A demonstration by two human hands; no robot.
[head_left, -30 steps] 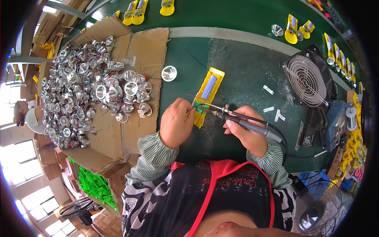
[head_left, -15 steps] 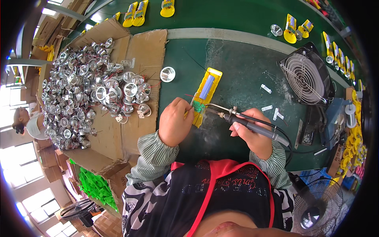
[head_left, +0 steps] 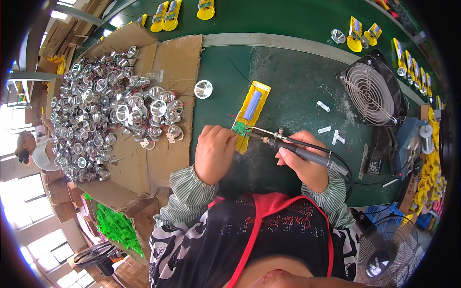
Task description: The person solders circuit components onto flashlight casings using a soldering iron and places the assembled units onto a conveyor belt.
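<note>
A yellow flashlight housing half (head_left: 260,89) lies slanted on the bench, with a lavender cylindrical battery (head_left: 252,105) and a small green circuit board (head_left: 240,128) in it. My right hand (head_left: 307,165) grips a grey soldering iron (head_left: 307,154). A thin metal feed tube (head_left: 261,129) is clamped to the iron, and both tips reach the board. At the board's left side, my left hand (head_left: 214,152) is closed in a pinch; what its fingertips hold is hidden. Thin red and black wires rise near the board and battery.
Left, a cardboard box (head_left: 180,62) holds many wired silver reflector cups (head_left: 158,108). One loose reflector (head_left: 203,89) lies beside it. Small white strips (head_left: 324,106) and a black fan (head_left: 372,91) are at right. Yellow housings (head_left: 205,9) stand on the green surface beyond the metal rail (head_left: 269,41).
My left hand has turned slightly more upright beside the board. My right hand and the soldering iron have shifted a little to the left, with the tip still at the board.
</note>
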